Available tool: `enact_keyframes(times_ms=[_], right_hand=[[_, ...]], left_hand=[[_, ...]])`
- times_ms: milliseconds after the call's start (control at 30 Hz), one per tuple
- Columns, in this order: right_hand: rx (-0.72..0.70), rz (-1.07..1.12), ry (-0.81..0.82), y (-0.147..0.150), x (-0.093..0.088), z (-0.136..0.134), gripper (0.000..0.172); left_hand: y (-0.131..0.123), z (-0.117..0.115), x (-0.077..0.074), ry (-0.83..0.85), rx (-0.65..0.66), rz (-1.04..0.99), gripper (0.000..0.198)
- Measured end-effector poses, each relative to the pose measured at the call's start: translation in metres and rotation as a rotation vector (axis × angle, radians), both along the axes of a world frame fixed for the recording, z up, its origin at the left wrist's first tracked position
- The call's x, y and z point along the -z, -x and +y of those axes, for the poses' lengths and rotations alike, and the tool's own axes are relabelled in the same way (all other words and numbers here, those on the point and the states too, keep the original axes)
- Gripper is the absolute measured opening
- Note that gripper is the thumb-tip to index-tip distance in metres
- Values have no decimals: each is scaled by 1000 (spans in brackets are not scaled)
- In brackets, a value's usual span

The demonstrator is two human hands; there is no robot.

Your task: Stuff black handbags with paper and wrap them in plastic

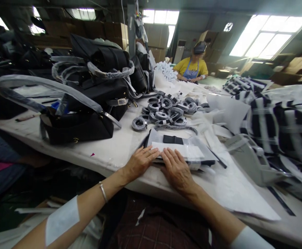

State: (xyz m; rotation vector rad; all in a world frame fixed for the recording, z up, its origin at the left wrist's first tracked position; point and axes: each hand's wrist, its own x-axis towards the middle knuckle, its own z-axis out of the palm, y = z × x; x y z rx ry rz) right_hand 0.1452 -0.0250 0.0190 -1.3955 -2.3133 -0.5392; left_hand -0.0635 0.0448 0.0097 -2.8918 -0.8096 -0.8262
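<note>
Head view: left hand and right hand lie flat along the wrapped bundle's near side, apparently smoothing, even pressure seemingly needed next.

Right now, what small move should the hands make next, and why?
Probably slide the right hand gently rightward along the white strip, with the left hand steadying the bundle. Both hands rest on the bundle with fingers outstretched and fingertips close together, and the strip runs on past the right hand's fingers.
</note>
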Motion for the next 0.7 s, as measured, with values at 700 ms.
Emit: enact_keyframes(times_ms=[700], right_hand=[[-42, 156, -113, -2, 12, -5, 46]], left_hand=[[-14, 2, -44, 1533, -422, -844, 81]])
